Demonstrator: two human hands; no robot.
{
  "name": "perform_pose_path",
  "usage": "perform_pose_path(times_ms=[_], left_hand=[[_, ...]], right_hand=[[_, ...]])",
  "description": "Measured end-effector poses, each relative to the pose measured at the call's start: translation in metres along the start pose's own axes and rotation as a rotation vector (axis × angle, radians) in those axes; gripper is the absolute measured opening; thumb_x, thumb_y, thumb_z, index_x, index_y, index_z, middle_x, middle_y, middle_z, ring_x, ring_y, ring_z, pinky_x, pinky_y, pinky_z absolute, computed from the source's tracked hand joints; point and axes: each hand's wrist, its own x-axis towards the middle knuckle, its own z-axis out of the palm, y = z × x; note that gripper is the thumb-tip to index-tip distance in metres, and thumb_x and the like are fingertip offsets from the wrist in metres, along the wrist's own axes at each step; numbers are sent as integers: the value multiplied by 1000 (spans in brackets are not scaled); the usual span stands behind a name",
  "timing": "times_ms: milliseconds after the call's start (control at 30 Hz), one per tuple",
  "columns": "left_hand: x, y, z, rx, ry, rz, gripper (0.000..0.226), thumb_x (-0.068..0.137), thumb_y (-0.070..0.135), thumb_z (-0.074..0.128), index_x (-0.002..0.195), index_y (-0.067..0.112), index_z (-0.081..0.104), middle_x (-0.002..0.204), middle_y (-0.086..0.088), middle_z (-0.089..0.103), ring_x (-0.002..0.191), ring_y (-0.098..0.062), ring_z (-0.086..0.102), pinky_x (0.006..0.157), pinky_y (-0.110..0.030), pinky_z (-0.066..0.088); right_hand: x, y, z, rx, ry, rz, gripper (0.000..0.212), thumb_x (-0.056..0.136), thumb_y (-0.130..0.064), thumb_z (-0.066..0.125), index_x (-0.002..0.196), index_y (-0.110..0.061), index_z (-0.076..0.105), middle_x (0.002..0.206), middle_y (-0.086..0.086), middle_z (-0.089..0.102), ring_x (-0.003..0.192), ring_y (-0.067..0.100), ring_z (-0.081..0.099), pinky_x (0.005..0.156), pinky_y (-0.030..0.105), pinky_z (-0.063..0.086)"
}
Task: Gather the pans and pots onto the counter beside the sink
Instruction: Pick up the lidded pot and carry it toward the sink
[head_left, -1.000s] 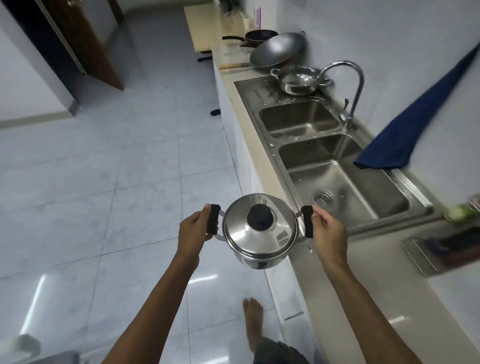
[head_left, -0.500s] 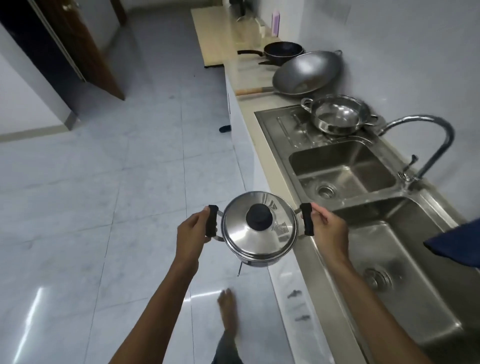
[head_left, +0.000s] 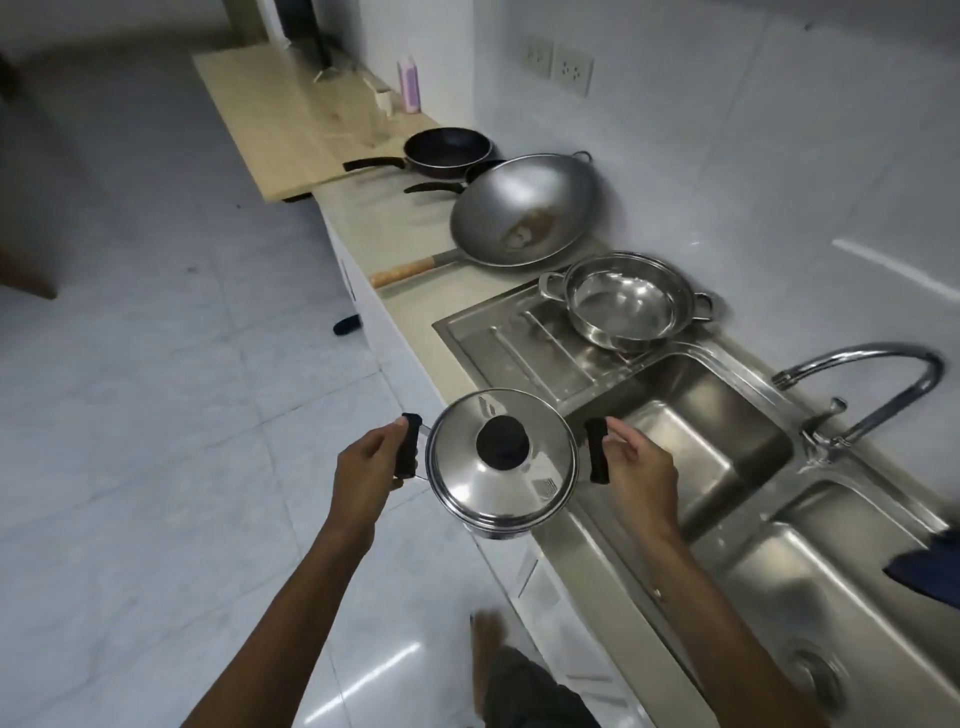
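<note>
I carry a lidded steel pot with a black knob, held in the air over the counter's front edge beside the sink. My left hand grips its left black handle and my right hand grips the right one. Ahead on the counter lie a large steel wok with a wooden handle, a dark frying pan and a second dark pan mostly hidden behind the wok. A steel two-handled pot without a lid stands on the sink's drainboard.
A double steel sink with a curved tap runs along the right. A blue cloth hangs at the right edge. A wooden table with a pink bottle lies beyond the counter. Tiled floor lies to the left.
I have walked forward along the counter with the pot in both hands. The wok, pans and open pot are now much closer, and the near sink basin has slid behind to the right.
</note>
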Motion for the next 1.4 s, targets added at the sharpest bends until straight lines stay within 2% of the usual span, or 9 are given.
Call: perform_pose_path(times_ms=[167,400,500,600,733,833,1100,1267,1400], left_hand=[[121,26,30,39,-94,19,10,94,41,66,88,38,73,82,7,76,84,-18,73,74,-32,58],[262,71,76,143,-235,5,10,93,43,66,89,38,74,85,6,77,80,-13,73,74,-35,60],[307,85,96,176,-270,17,9,93,41,67,88,39,74,94,4,76,84,-13,73,65,-28,57],[343,88,110,219,-320,-5,14,93,38,68,100,29,77,98,2,76,91,-18,74,78,-37,62],[383,86,122,282,-436,-25,30,94,36,67,117,17,74,107,-4,75,101,-24,71,92,-46,59],[408,87,129,320,-530,-24,32,95,36,66,119,18,73,112,-3,73,106,-24,68,94,-49,58],[444,88,136,357,-698,-2,27,93,37,68,116,25,73,109,5,74,105,-20,70,97,-51,56],[449,82,134,352,-736,49,13,95,31,67,107,35,70,100,11,74,98,-14,71,92,-45,59],[442,83,133,396,-751,103,26,96,30,66,122,26,65,99,12,71,99,-15,70,92,-42,57]], right_hand=[[81,-6,44,11,100,50,33,97,-18,58,127,-24,68,116,-5,73,97,1,66,69,1,45],[164,-10,88,-50,242,116,31,95,-12,61,125,-17,68,115,8,73,106,26,67,94,43,54],[186,-11,101,-105,306,110,29,94,-11,60,122,-17,69,105,2,73,99,21,67,82,26,50],[198,-15,112,-135,352,137,29,94,-12,61,119,-23,68,96,-6,71,92,17,68,72,14,45],[201,-13,129,-111,437,205,31,94,-10,61,123,-20,67,103,4,75,89,17,69,80,30,54],[199,-16,144,-108,491,248,33,95,-10,60,125,-21,66,98,-1,75,83,2,68,70,14,50],[193,-30,167,-124,623,325,31,96,-8,56,123,-19,67,92,0,76,77,2,69,64,5,47],[191,-36,175,-126,659,326,28,98,-9,55,123,-15,68,94,9,78,80,19,74,76,37,61],[191,-37,175,-162,665,336,26,98,-11,57,122,-14,67,93,10,78,73,13,72,70,22,58]])
